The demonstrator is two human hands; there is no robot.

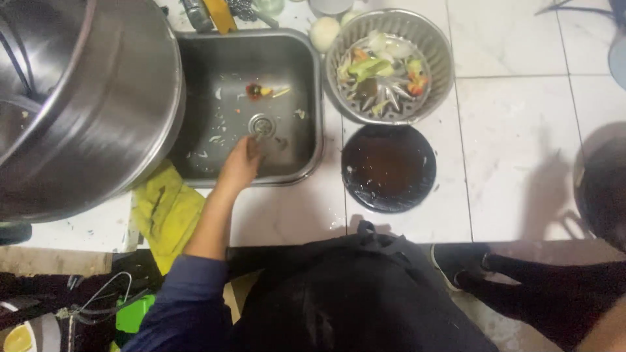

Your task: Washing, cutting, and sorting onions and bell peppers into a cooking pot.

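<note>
left hand (240, 164) in sink (306, 98), fingers at drain strainer (262, 125), spread or pinched: cannot tell | right hand unseen | risk: scraps (257, 90) beyond strainer could clog it; big steel pot (98, 111) left of sink may tip

A white marble-look tiled surface (515, 117) with thin grey grout lines fills the right half, glossy under dim, warm light that throws soft shadows toward its near edge. At its left end the tiling gives way to a worn pale ledge (85, 231). Below the near edge lies a speckled grey floor (486, 319).
</note>
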